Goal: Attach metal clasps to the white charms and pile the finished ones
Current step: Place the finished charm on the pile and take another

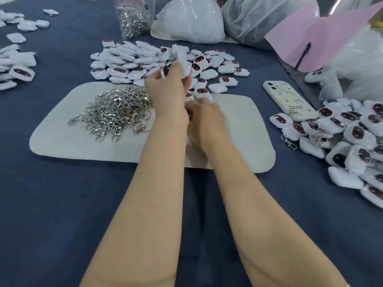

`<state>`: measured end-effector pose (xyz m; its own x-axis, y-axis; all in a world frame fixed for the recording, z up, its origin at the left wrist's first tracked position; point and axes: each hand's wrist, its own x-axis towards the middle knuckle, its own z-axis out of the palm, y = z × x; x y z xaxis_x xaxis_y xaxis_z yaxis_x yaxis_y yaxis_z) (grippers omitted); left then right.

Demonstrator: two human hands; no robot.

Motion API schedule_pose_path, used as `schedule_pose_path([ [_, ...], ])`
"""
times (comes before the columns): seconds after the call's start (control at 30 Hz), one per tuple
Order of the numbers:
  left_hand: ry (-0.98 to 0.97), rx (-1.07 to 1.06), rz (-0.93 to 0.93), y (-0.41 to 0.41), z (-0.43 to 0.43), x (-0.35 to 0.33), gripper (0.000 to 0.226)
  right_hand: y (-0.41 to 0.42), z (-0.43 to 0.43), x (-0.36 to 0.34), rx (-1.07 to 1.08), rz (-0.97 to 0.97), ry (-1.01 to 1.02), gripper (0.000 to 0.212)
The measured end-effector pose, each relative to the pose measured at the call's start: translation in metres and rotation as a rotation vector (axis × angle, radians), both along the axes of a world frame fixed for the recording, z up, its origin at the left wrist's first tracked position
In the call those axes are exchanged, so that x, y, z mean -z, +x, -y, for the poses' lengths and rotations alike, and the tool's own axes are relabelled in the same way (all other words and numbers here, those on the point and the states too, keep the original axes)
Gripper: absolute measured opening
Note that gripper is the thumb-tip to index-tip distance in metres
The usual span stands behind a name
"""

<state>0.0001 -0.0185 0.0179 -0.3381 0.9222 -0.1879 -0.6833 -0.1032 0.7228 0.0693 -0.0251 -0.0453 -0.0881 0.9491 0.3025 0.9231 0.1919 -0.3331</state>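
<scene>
At the grey mat [238,112], your left hand [167,88] grips a few white charms [183,63], raised above the loose charm pile [132,59]. Your right hand [207,121] sits just below with its fingers curled, too blurred to tell whether it pinches a clasp. Hold one charm's loop steady toward that hand, draw a single clasp from the clasp heap [118,112], and check it closes fully before adding the charm to the finished pile [352,137].
</scene>
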Motion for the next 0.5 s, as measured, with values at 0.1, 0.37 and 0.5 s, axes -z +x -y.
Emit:
schedule_pose_path([
  [0.1, -0.089, 0.028, -0.148, 0.005, 0.001, 0.008, 0.018, 0.030, 0.001, -0.002, 0.103, -0.294, -0.045, 0.019],
  [0.37, -0.171, 0.120, -0.058, 0.004, 0.008, 0.031, 0.024, 0.035, 0.004, -0.008, 0.093, -0.738, 0.034, 0.011],
  [0.5, -0.148, 0.112, -0.021, 0.005, 0.009, 0.042, 0.038, 0.035, 0.004, -0.008, 0.106, -0.808, 0.059, 0.009],
])
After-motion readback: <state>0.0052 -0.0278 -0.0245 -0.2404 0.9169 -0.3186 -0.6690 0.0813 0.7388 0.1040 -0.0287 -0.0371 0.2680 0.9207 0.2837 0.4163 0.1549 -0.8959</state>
